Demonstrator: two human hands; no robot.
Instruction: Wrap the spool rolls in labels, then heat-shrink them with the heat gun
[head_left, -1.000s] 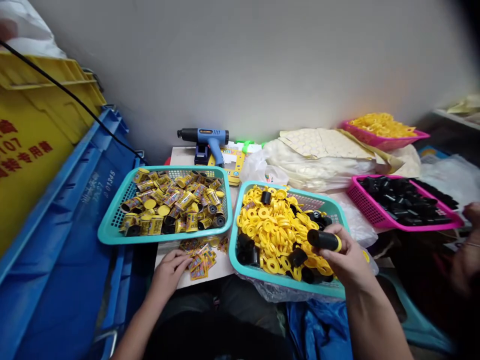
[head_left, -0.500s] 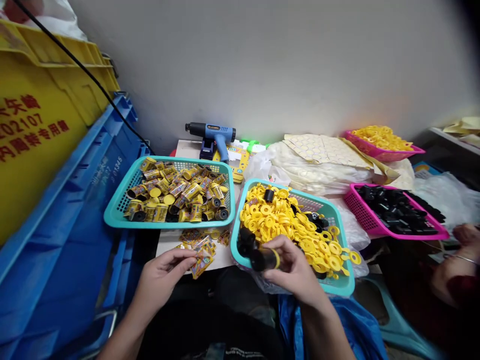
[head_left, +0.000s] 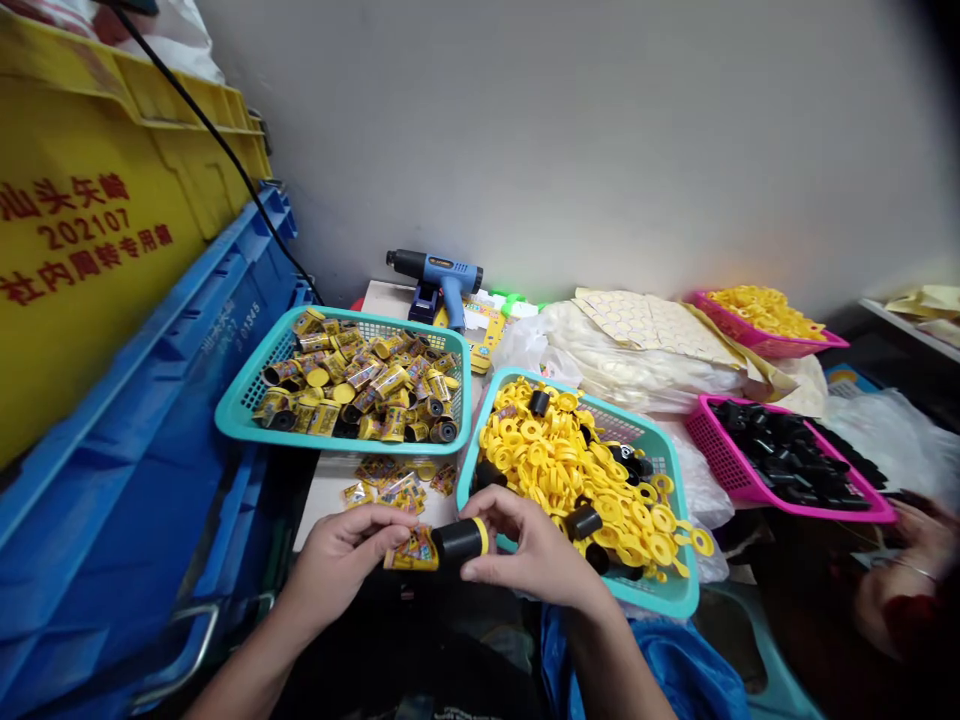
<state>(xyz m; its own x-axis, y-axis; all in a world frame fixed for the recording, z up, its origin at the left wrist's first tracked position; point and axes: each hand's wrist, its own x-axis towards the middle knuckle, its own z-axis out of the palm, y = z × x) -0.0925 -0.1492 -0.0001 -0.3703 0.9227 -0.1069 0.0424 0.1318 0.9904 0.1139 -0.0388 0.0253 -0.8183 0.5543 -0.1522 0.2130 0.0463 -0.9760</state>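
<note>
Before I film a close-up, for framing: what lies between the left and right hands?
In the head view: a printed wrapper held by the left hand, then a black tube with a yellow end held by the right hand.

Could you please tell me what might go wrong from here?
The left hand pinches a printed sleeve at the end of the black tube in the right hand; the sleeve looks thin, so it might crease or slip. Also, a yellow piece pokes out past the rim of the teal basket on the right, so a bump could knock it off.
</note>
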